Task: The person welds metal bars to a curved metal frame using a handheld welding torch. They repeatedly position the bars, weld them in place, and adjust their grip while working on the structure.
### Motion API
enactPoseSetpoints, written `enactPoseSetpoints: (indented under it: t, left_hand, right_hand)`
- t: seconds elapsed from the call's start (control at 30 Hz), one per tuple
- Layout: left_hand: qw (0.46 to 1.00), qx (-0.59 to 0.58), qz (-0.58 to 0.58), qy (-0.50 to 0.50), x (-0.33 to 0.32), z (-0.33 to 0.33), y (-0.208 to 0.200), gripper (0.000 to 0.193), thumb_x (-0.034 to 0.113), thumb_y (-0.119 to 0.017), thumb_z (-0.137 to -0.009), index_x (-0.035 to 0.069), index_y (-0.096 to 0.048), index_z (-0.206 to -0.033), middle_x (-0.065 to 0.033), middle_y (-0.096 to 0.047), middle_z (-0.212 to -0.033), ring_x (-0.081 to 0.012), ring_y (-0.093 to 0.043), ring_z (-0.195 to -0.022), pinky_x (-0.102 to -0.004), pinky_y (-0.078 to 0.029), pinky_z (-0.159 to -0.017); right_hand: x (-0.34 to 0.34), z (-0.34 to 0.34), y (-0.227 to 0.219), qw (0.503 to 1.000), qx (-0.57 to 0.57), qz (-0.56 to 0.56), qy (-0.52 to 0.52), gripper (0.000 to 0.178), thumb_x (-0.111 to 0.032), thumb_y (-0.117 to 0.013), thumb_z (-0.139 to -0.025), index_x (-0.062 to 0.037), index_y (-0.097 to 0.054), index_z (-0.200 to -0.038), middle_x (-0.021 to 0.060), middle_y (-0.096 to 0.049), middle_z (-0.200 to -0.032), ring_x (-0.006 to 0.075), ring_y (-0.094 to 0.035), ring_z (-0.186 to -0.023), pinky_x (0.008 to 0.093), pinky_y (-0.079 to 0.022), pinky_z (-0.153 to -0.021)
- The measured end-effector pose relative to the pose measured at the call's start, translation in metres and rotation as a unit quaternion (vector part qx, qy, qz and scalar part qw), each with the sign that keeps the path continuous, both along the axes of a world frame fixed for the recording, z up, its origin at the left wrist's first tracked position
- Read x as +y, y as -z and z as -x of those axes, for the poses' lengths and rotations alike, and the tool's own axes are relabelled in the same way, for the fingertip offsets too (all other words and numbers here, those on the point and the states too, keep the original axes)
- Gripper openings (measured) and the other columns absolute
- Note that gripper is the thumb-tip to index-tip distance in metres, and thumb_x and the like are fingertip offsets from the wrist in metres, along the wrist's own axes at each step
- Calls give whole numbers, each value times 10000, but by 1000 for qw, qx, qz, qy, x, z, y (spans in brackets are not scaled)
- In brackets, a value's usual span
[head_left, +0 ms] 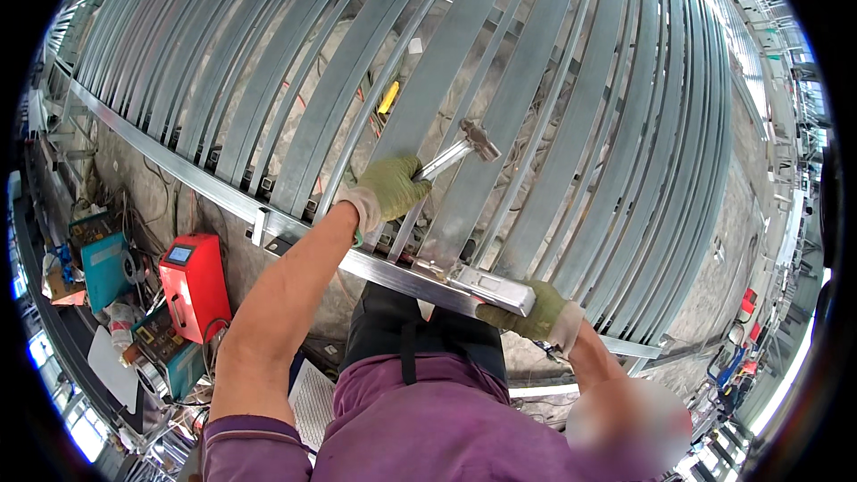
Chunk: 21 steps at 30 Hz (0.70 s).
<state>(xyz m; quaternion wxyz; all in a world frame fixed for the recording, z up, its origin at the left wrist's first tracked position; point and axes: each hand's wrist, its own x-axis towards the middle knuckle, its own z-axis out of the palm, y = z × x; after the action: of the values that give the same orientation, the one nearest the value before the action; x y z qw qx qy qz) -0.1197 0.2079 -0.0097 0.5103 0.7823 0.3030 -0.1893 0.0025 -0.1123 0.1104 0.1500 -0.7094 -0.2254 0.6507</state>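
My left hand (390,187), in a green work glove, is closed round the handle of a hammer (444,161). The hammer's steel head points up and to the right, above the flat metal bars (446,80). At the front rail (393,275), my right hand (540,311), also gloved in green, grips the right end of a short silver rectangular metal block (494,287). This block lies along the rail, and its left end is close to where a flat bar meets the rail. The fingers under the block are partly hidden.
Long bars and tubes run away from the front rail, with gaps showing the floor. A yellow object (388,97) lies below them. To the left stands a red machine with a small screen (195,286), near cables and teal boxes (105,266).
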Motion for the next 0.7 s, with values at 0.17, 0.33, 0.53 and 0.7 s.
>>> enactPoseSetpoints:
  t: [0.17, 0.33, 0.53, 0.7]
  left_hand:
    - [997, -41, -55, -19, 14, 13, -51, 336, 277, -776, -1038, -11, -743, -1208, -218, -789, -1052, -359, -746, -928, -476, -577, -870]
    - [997, 58, -14, -53, 52, 31, -74, 464, 371, -761, -964, -44, -763, -1174, -241, -796, -987, -412, -775, -936, -494, -601, -882]
    - [984, 109, -28, -138, 61, 47, -11, 480, 324, -744, -927, -75, -773, -1193, -274, -799, -1030, -431, -772, -939, -494, -601, -874]
    - [995, 60, 13, -73, 66, 61, 20, 344, 269, -798, -977, -34, -757, -1134, -98, -681, -823, -219, -679, -689, -391, -615, -609]
  right_hand:
    - [3, 8, -21, 996, 23, 22, 80, 590, -338, -894, -1009, -88, -707, -1509, 110, -797, -1402, 194, -738, -1292, 358, -589, -1113]
    - [-10, 23, 0, 978, 105, 19, 177, 581, -218, -911, -994, -61, -689, -1507, 66, -763, -1439, 171, -716, -1301, 316, -590, -1120]
    - [-8, 35, 25, 977, 105, -76, 168, 534, -285, -922, -987, -60, -744, -1437, 69, -822, -1301, 159, -752, -1196, 339, -615, -1048]
    - [15, 22, 1, 998, 25, -49, 41, 550, -342, -923, -986, -57, -753, -1423, 87, -834, -1290, 160, -762, -1188, 349, -617, -1029]
